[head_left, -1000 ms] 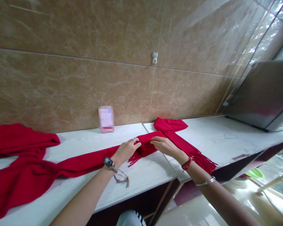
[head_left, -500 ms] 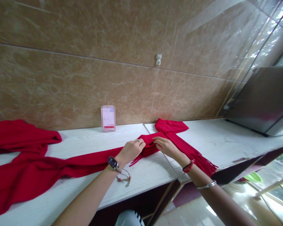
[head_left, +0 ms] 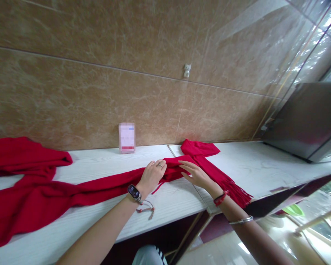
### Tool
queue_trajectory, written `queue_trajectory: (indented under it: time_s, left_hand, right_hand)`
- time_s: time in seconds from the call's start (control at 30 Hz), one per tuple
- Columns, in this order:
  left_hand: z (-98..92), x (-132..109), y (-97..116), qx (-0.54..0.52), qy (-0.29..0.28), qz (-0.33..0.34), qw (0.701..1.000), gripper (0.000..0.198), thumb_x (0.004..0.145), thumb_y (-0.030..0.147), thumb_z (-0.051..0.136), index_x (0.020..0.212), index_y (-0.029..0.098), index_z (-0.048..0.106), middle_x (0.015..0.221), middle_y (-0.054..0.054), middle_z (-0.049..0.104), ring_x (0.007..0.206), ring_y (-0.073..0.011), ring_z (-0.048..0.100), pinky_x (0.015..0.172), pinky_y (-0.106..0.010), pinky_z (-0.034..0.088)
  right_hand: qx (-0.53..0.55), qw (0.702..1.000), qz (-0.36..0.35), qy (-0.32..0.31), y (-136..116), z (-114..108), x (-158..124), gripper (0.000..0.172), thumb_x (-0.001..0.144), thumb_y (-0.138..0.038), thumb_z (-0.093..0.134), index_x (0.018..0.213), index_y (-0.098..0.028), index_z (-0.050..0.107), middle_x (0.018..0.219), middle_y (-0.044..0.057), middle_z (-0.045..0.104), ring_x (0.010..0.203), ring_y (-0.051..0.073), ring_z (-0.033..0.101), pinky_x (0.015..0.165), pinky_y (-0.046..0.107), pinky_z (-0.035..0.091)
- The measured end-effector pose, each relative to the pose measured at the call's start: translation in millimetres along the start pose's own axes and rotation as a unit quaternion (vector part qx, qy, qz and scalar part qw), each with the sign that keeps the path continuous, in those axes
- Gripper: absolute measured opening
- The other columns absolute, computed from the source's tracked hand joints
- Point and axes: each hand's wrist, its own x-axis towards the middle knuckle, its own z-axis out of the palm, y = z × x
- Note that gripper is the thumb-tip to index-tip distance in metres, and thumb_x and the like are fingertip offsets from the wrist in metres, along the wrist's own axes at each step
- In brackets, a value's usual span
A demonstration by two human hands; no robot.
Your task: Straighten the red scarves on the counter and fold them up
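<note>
A long red scarf point(head_left: 110, 187) stretches along the white counter, bunched at the left and folded over itself near the middle. My left hand point(head_left: 152, 177) lies on the folded part with its fingers laid out, not gripping. To its right, my right hand point(head_left: 195, 173) touches the same fold with its fingers stretched and thumb apart. Beyond the right hand, one end of the scarf hangs a fringe point(head_left: 241, 193) toward the counter's front edge. Another red fold point(head_left: 200, 148) lies behind, near the wall.
A pixelated pale pink card or screen point(head_left: 127, 139) leans against the brown tiled wall. A grey boxy appliance point(head_left: 306, 121) stands on the counter point(head_left: 245, 162) at the right. A small white cat figure point(head_left: 187, 70) is on the wall. Below the counter are open shelves and a green basin point(head_left: 294, 209).
Both hands have loosened from a pinch on the scarf fold. The left fingers have flattened and shifted slightly left; the right fingers have straightened. The scarf lies almost as before.
</note>
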Motion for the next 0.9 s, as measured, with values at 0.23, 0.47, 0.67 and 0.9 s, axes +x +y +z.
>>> queue_trajectory:
  time_s: [0.23,0.47,0.67,0.9]
  left_hand:
    - [0.9,0,5,-0.004,-0.040,-0.027,0.999,0.021,0.083,0.000,0.041,0.091,0.009,0.058,0.109,-0.014,0.057,0.095,-0.0213,0.056,0.079,-0.034,0.045]
    - [5.1,-2,13,0.001,-0.043,-0.012,0.999,0.022,0.085,0.001,0.040,0.093,0.010,0.058,0.108,-0.014,0.057,0.097,-0.0228,0.054,0.080,-0.035,0.045]
    - [10.6,-3,12,-0.001,-0.042,-0.032,0.999,0.026,0.086,0.004,0.039,0.107,0.015,0.050,0.100,-0.010,0.057,0.092,-0.0196,0.056,0.073,-0.031,0.047]
    - [3.9,-3,1,-0.026,-0.038,-0.050,0.998,0.026,0.082,-0.001,0.041,0.097,0.015,0.055,0.098,-0.010,0.057,0.093,-0.0203,0.055,0.080,-0.033,0.046]
  right_hand:
    - [-0.032,0.997,-0.046,-0.051,-1,-2,-5,0.042,0.083,-0.013,0.047,0.125,-0.016,0.049,0.130,0.014,0.048,0.121,0.024,0.043,0.099,0.044,0.040]
    - [-0.040,0.993,-0.056,-0.098,5,-4,-10,0.051,0.081,-0.007,0.043,0.131,-0.019,0.042,0.136,0.011,0.042,0.128,0.023,0.032,0.103,0.050,0.031]
    - [-0.020,0.997,-0.008,-0.067,3,-2,-12,0.052,0.083,-0.008,0.043,0.134,-0.020,0.037,0.128,0.009,0.051,0.120,0.020,0.045,0.101,0.046,0.035]
    - [-0.010,0.999,-0.007,-0.040,10,4,-9,0.031,0.088,-0.016,0.043,0.116,-0.021,0.057,0.115,0.008,0.062,0.107,0.019,0.056,0.098,0.041,0.041]
